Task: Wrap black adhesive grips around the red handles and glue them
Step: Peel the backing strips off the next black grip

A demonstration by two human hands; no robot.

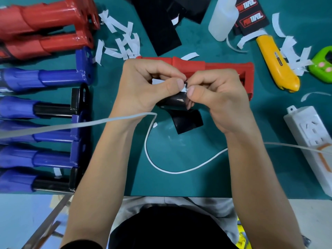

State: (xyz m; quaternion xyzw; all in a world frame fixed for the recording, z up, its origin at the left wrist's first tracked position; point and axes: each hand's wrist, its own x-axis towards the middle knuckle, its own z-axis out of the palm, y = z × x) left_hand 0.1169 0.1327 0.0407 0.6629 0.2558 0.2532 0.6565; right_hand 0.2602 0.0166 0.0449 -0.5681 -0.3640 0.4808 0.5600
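peeling backing off a black grip (179,102), left hand (143,87) and right hand (219,94) both pinching it; red handle (215,66) still bare; wrapping and gluing remain.

Bright, even light from overhead, no hard shadows; only faint soft shade on the green mat (179,184) around the black grip strip (177,101). Small white glare spots on the red handles (45,17) far left, the blue handles (53,78) at left & the strip's glossy face. Colours v. saturated. Wide-angle lens w/ strong barrel distortion: edges bow, e.g. the power strip (312,141) at right curves. Centre fairly sharp. White cable (71,125) close to the lens at left is blurred; scissors (46,229) near left are also out of focus.
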